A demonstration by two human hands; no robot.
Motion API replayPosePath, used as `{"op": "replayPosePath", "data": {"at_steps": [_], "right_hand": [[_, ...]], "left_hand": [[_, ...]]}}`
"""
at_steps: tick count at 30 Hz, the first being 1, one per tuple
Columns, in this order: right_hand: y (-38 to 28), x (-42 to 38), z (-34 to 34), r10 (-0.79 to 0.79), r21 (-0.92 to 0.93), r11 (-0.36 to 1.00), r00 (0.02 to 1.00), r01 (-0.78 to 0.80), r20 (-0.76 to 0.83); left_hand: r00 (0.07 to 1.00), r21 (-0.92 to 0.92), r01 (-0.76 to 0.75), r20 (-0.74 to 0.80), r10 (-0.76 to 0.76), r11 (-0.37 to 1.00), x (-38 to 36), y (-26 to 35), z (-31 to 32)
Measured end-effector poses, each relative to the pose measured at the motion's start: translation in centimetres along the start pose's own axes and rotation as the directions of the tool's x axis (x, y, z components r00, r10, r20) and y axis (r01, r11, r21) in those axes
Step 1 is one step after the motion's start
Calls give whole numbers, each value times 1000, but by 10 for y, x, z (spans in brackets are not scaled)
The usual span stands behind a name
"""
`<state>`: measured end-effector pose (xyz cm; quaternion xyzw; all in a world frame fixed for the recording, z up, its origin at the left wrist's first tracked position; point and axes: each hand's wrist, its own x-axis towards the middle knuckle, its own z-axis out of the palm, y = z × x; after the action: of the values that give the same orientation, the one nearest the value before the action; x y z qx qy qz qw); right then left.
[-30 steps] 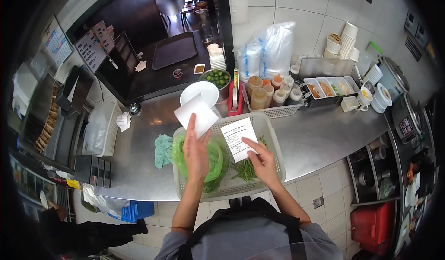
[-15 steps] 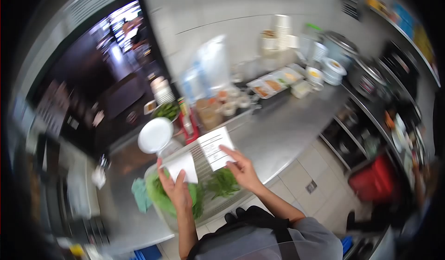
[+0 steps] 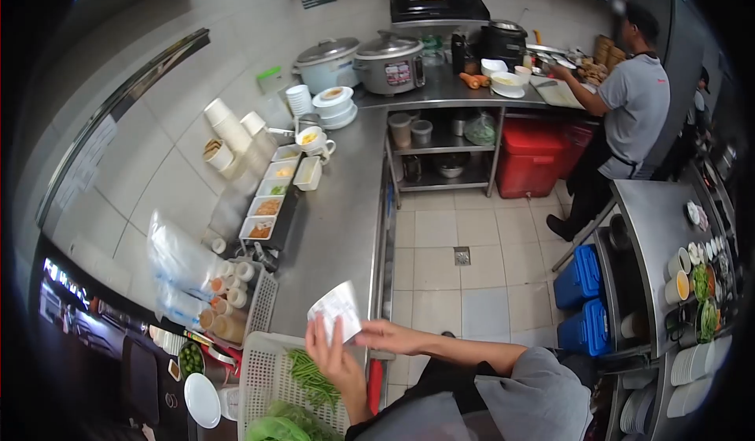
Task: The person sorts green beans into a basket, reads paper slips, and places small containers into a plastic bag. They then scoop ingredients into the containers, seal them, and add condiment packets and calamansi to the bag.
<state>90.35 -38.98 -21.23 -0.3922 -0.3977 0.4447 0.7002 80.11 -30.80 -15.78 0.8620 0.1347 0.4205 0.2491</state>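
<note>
White printed paper slips (image 3: 336, 311) are held up over the basket's edge, bunched together and slightly bent. My left hand (image 3: 336, 362) has its fingers across the front of the slips. From the right, my right hand (image 3: 385, 336) pinches their lower corner, its fingertips partly hidden. Just below my hands stands a pale plastic basket (image 3: 261, 360) with long green beans (image 3: 313, 378) and leafy lettuce (image 3: 279, 427) in it.
A steel counter (image 3: 338, 221) runs away ahead, with topping trays (image 3: 271, 189), cups (image 3: 230, 126) and rice cookers (image 3: 389, 63) along it. Beyond the tiled floor, a co-worker (image 3: 633, 110) stands at the far counter. Blue bins (image 3: 580, 303) sit under the right-hand shelves.
My view has swung right, bringing the far counter and co-worker into sight. The slips, held apart one per hand before, are now together between both hands.
</note>
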Motion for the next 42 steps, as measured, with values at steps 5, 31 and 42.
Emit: {"op": "replayPosePath", "data": {"at_steps": [5,31,42], "right_hand": [[-58,-13,-42,-90,105,983,889,152,-450],[-333,-166,-546,-763,-738,644,249,203,-597],[-499,-295,-848,-592,-621,624,-232,474,-772]], "left_hand": [[974,-122,-99,191,121,988,20,39,46],[696,-696,718,713,-86,35,226,134,474],[632,-666,736,741,228,124,331,216,635]]}}
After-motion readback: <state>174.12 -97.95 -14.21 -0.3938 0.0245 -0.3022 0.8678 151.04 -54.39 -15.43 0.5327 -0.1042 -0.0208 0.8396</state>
